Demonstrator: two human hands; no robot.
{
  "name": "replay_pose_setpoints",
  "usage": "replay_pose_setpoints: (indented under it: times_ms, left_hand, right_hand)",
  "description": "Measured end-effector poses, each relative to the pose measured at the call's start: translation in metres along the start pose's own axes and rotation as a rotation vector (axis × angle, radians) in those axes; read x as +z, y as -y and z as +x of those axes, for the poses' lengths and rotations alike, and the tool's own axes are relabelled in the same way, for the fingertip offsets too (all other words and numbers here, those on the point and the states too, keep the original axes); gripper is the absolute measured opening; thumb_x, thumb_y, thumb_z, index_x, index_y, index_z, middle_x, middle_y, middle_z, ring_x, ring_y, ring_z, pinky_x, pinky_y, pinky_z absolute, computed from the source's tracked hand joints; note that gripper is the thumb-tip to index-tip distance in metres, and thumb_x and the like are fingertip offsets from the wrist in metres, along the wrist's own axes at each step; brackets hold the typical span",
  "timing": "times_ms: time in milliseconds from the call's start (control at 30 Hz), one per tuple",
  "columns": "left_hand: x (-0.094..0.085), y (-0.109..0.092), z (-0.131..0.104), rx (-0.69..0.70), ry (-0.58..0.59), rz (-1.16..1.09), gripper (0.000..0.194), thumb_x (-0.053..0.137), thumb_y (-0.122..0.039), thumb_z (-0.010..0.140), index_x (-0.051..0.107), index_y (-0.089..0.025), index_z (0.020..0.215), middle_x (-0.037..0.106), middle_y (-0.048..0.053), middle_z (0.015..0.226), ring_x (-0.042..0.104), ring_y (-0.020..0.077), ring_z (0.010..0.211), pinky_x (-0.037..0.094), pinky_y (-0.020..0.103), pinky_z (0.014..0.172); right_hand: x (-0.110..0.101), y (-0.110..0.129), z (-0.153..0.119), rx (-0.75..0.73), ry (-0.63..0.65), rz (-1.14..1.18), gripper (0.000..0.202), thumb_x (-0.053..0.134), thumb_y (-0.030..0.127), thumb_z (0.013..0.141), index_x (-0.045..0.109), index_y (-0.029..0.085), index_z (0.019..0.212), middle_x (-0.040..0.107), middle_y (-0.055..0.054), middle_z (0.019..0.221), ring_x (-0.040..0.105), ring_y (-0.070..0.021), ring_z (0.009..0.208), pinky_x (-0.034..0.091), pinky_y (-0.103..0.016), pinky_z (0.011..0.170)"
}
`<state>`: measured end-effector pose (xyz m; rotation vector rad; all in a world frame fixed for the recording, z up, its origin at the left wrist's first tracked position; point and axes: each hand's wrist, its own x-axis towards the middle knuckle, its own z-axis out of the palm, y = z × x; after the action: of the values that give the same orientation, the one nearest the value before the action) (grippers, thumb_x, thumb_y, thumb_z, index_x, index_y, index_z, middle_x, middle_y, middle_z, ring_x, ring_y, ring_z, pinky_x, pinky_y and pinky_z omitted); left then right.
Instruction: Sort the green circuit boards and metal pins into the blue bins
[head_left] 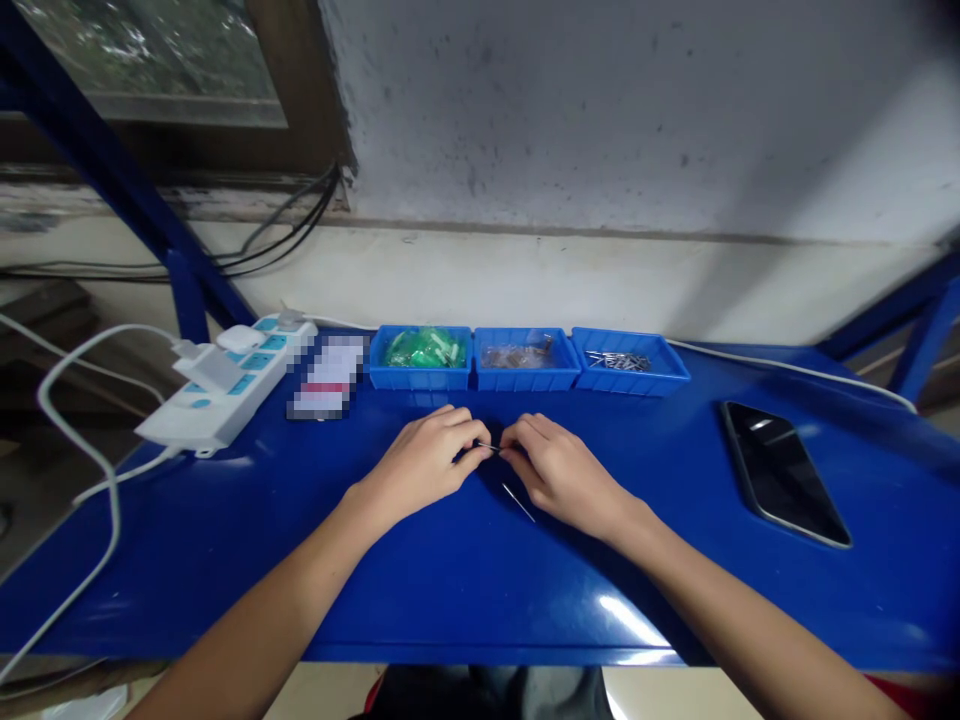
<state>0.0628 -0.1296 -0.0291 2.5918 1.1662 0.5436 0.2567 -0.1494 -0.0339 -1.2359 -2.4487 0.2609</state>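
Observation:
Over the middle of the blue table, my left hand (435, 450) and my right hand (559, 465) meet almost fingertip to fingertip. Both are closed in a pinch, thumb against forefinger, on a thin metal pin (491, 447) that bridges the small gap between them. Most of the pin is hidden by the fingertips, so I cannot tell whether a second small part is on it. A similar slim metal pin (519, 503) lies loose on the table just below my right hand.
Behind my hands stand three blue bins: one with a green bag and white pieces (427, 348), one with small pieces in clear plastic (517, 355), one with metal pins (619, 360). A power strip (217, 400) and blurred-out card (328, 378) lie left, a phone (784, 470) right.

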Motion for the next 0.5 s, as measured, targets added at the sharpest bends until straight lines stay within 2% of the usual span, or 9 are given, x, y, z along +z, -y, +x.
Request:
replay_pose_setpoints:
  times_ms: [167, 300, 400, 500]
  left_hand:
    - [-0.002, -0.002, -0.001, 0.019, -0.078, -0.030, 0.024, 0.044, -0.025, 0.090, 0.058, -0.018, 0.072, 0.055, -0.001, 0.068, 0.051, 0.0136, 0.070, 0.040, 0.026, 0.066]
    - [-0.004, -0.003, 0.000, -0.029, -0.133, -0.131, 0.033, 0.039, -0.027, 0.094, 0.054, -0.017, 0.066, 0.053, -0.002, 0.062, 0.050, 0.0119, 0.064, 0.037, 0.025, 0.062]
    - [-0.005, -0.006, 0.000, -0.025, -0.032, -0.179, 0.037, 0.036, -0.033, 0.095, 0.057, -0.017, 0.069, 0.056, 0.000, 0.067, 0.053, 0.0120, 0.066, 0.039, 0.025, 0.063]
    - [-0.002, -0.010, -0.002, 0.036, 0.129, -0.172, 0.024, 0.049, -0.039, 0.089, 0.060, -0.020, 0.080, 0.058, 0.000, 0.075, 0.055, 0.0139, 0.071, 0.041, 0.026, 0.065]
  right_hand:
    - [-0.003, -0.006, -0.001, -0.023, -0.065, 0.124, 0.011, 0.045, 0.023, 0.090, 0.052, 0.018, 0.098, 0.061, -0.006, 0.088, 0.055, -0.0177, 0.080, 0.043, -0.031, 0.070]
    - [-0.007, -0.006, 0.000, -0.089, -0.107, 0.099, 0.014, 0.042, 0.025, 0.091, 0.055, 0.019, 0.091, 0.060, -0.005, 0.081, 0.052, -0.0175, 0.076, 0.041, -0.031, 0.069]
    - [-0.020, -0.011, -0.002, -0.117, -0.205, 0.063, 0.017, 0.040, 0.023, 0.092, 0.056, 0.019, 0.088, 0.060, -0.005, 0.078, 0.053, -0.0171, 0.074, 0.042, -0.031, 0.069]
    - [-0.041, -0.033, -0.008, -0.016, -0.465, -0.050, 0.017, 0.041, 0.026, 0.090, 0.056, 0.020, 0.084, 0.059, -0.006, 0.077, 0.054, -0.0173, 0.073, 0.042, -0.031, 0.069]
